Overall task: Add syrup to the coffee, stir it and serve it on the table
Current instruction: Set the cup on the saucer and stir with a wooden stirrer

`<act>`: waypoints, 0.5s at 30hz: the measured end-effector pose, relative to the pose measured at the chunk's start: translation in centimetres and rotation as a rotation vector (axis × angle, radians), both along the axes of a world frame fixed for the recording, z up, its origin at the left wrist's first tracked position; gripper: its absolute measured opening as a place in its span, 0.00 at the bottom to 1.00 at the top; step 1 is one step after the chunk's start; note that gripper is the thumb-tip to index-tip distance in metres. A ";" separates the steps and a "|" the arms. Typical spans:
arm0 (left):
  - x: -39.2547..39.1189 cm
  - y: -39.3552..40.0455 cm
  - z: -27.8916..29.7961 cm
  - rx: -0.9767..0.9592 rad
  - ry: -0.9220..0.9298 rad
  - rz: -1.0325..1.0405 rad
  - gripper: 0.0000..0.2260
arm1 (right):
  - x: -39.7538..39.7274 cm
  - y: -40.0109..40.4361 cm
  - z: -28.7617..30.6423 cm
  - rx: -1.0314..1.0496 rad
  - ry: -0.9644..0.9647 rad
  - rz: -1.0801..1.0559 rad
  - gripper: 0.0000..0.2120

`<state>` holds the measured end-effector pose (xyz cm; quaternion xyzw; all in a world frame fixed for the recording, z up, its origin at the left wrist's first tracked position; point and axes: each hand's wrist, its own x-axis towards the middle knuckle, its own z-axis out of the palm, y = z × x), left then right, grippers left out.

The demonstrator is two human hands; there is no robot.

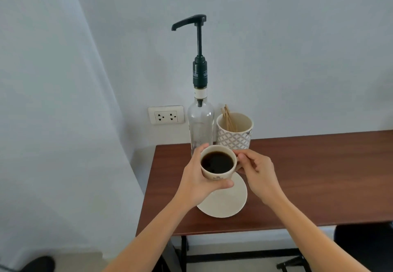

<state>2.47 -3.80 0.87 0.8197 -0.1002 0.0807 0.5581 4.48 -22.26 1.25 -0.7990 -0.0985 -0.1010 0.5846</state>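
Against a pale wall, the brown worktop (297, 176) is carrying everything. The left hand (196, 183) is wrapping around a cup (217, 175) full of black coffee (217, 162), while the right hand (256, 170) is pinching its handle side. Under both hands a white saucer (229, 203) is lying. Just beyond the hands, a clear syrup bottle (200, 122) with a pump is standing beside a patterned mug (234, 137) holding wooden stirrers (228, 118).

1. A dark reddish-brown wooden table (308, 178) stands against a pale wall.
2. A white saucer (227, 203) lies near its front left edge.
3. At the back stands a clear pump bottle (200, 122).
4. Just beside it, perhaps touching, stands a patterned cup (235, 132) holding wooden stirrers (228, 118).
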 end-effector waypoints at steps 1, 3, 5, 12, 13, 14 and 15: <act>-0.1 -0.1 -0.6 0.003 0.009 -0.007 0.43 | -0.1 -0.2 -0.5 -0.014 0.003 -0.007 0.13; -0.3 -0.3 -1.4 0.008 0.018 -0.021 0.43 | -0.3 -0.4 -1.2 -0.027 0.019 -0.019 0.13; -0.4 -0.5 -2.1 0.017 0.025 -0.029 0.43 | -0.5 -0.5 -1.7 -0.033 0.035 -0.019 0.12; -1.0 -0.4 -3.4 0.024 0.041 -0.034 0.42 | -0.9 -0.6 -3.0 -0.031 0.075 -0.004 0.13; -1.0 -0.3 -3.6 0.027 0.042 -0.035 0.42 | -0.8 -0.5 -3.2 -0.026 0.084 -0.002 0.13; -1.0 -0.3 -3.6 0.029 0.041 -0.037 0.42 | -0.8 -0.5 -3.3 -0.022 0.088 0.001 0.13; -1.0 -0.2 -3.7 0.030 0.041 -0.039 0.42 | -0.9 -0.4 -3.4 -0.020 0.091 0.005 0.13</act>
